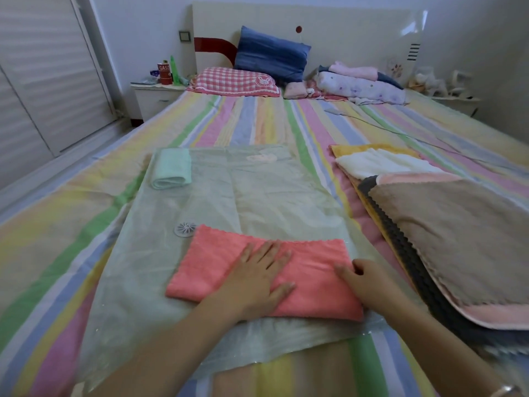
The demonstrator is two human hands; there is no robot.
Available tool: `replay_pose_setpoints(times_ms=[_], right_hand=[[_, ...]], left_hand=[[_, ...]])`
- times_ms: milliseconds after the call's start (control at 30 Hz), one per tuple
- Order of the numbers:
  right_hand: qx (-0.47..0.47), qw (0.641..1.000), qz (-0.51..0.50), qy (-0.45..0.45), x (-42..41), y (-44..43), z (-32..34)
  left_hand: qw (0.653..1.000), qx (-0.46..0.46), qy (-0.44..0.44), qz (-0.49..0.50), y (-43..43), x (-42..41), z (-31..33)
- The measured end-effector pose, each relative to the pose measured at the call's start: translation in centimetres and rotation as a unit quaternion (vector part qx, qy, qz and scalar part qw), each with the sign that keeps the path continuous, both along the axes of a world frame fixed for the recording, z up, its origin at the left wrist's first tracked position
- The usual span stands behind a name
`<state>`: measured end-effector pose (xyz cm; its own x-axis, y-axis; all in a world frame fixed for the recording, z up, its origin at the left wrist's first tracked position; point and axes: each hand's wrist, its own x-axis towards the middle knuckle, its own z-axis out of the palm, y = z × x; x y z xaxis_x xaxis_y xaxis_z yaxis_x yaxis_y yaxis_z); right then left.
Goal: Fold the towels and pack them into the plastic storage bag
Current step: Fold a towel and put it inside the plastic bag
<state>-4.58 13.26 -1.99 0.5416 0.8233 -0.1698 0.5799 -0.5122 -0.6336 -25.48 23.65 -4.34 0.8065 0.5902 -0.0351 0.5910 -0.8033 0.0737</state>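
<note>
Pink folded towel [211, 262], near end of plastic storage bag [257, 190]; left hand [257, 282] flat on it, right hand [362, 279] gripping its right edge; towel stack [458, 233] right.

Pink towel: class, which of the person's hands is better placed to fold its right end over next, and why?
Probably the right. The right hand grips the pink towel at its right edge, while the left hand lies flat on the towel's middle, pinning it down.
</note>
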Motion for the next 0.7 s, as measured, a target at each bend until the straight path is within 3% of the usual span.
replay_pose_setpoints(times_ms=[167,267,300,367,467,600,700], right_hand=[[0.071,0.994,-0.044,0.068,1.8,-1.0,3.1],[0.139,0.975,-0.056,0.162,2.1,-1.4,6.3],[0.156,0.969,-0.049,0.187,1.8,-1.4,7.1],[0.172,0.961,-0.023,0.217,0.5,-1.0,8.5],[0.166,0.963,0.030,0.212,-2.7,0.3,9.2],[0.124,0.979,0.113,0.116,-8.2,2.2,7.7],[0.083,0.974,0.176,0.116,-11.5,2.8,5.0]], left_hand=[[0.995,-0.044,-0.065,0.069,-4.3,4.7,-0.2],[0.977,-0.104,-0.166,0.084,-6.8,7.2,0.3],[0.959,-0.138,-0.228,0.093,-7.2,7.4,0.6],[0.889,-0.231,-0.370,0.137,-7.2,6.9,1.7],[0.806,-0.282,-0.475,0.210,-5.6,4.3,3.2],[0.706,-0.466,-0.450,0.285,-2.7,-0.6,5.3],[0.665,-0.536,-0.392,0.341,-1.6,-4.0,5.7]])
